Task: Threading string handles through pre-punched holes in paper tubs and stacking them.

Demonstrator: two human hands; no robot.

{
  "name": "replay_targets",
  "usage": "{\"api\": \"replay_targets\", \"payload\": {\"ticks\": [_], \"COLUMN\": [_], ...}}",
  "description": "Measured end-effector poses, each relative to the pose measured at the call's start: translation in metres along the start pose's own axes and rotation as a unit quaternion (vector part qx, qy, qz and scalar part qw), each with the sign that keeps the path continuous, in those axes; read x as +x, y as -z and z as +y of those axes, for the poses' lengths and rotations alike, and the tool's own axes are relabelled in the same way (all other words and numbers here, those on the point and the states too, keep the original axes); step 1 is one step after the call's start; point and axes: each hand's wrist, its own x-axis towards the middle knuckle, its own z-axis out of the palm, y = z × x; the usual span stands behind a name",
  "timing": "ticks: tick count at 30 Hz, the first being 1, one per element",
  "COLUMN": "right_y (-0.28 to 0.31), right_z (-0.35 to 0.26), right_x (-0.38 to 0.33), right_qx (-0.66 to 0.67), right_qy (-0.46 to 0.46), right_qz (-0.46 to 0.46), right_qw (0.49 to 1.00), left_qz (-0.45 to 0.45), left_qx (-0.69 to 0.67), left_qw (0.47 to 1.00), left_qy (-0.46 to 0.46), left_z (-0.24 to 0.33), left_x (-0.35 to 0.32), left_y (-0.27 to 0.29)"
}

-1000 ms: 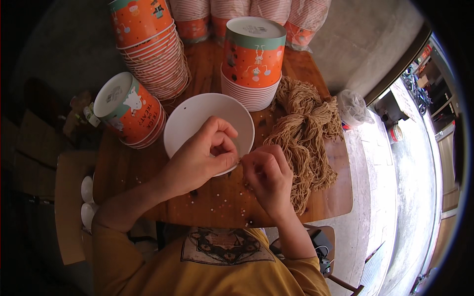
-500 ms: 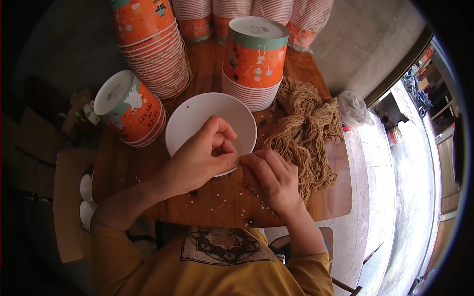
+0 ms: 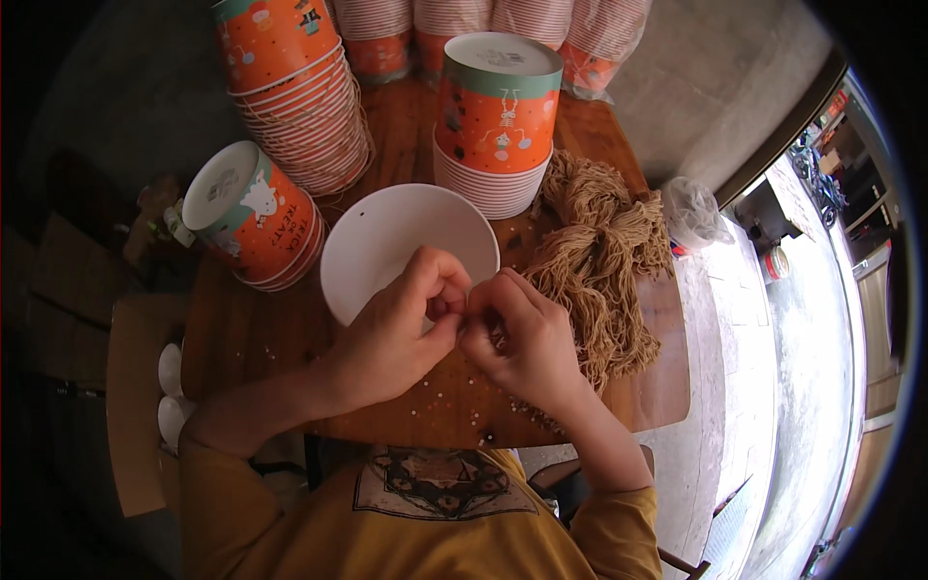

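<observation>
1. Left hand (image 3: 411, 324) and right hand (image 3: 522, 338) meet, each grip pinched together; what's between, I can't tell.
2. White cup (image 3: 387, 237), just beyond on the surface (image 3: 256, 329): mouth up, long axis rising toward the camera.

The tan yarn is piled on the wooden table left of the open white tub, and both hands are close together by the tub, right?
Not quite: the head view shows the tan yarn right of the open white tub on the wooden table. The left hand and right hand are close together by the tub.
</observation>
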Motion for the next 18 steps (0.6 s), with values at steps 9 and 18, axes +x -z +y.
{"api": "replay_targets", "payload": {"ticks": [9, 18], "right_y": [0.022, 0.011], "right_z": [-0.005, -0.008], "right_x": [0.005, -0.015], "right_qx": [0.286, 0.433], "right_qy": [-0.360, -0.370], "right_qz": [-0.143, -0.060], "right_qw": [0.876, 0.820], "left_qz": [0.018, -0.008], "left_qx": [0.079, -0.005], "left_qw": [0.991, 1.000], "left_qy": [-0.108, -0.023], "left_z": [0.004, 0.002], "left_x": [0.002, 0.005], "left_y": [-0.003, 0.005]}}
